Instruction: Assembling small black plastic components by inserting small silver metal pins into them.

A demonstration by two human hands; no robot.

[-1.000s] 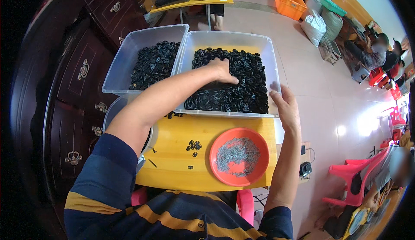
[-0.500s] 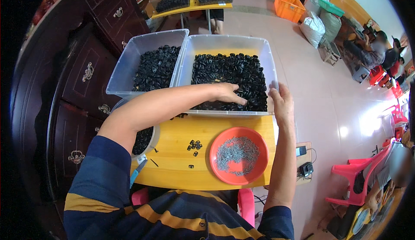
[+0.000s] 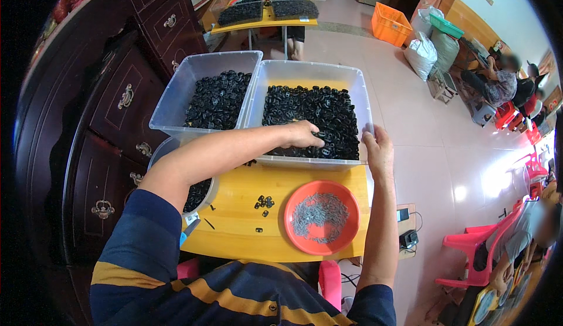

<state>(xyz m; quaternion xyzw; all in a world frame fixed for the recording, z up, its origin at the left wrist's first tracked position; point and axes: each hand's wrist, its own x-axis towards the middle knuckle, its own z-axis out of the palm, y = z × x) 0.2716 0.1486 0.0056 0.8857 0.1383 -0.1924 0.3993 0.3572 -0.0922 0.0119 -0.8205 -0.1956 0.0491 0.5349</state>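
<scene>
My left hand (image 3: 301, 134) is down in the right-hand clear plastic bin (image 3: 365, 100), among many small black oval pieces (image 3: 311, 103) with holes. Its fingers curl round some of the pieces, though the fingertips are partly hidden. My right hand (image 3: 379, 147) grips the right wall of that same bin near its front corner. Beside it on the left stands a second clear bin (image 3: 164, 109) of similar black pieces. Closer to me, a red bowl (image 3: 353, 200) holds many thin grey metal pins. A few black pieces (image 3: 264, 201) lie loose on the yellow table (image 3: 234, 238).
Under my left arm is a round tub (image 3: 210, 194) of black parts, with a blue-handled knife (image 3: 189, 231) next to it. Dark wooden drawers (image 3: 117, 97) flank the left. Ahead, a person sits at another yellow table (image 3: 246, 26). A pink chair (image 3: 475, 244) and other people are at the right.
My left hand has drawn its fingers in among the black pieces and shifted slightly left. My right hand keeps its hold on the bin. The whole view has tilted up slightly.
</scene>
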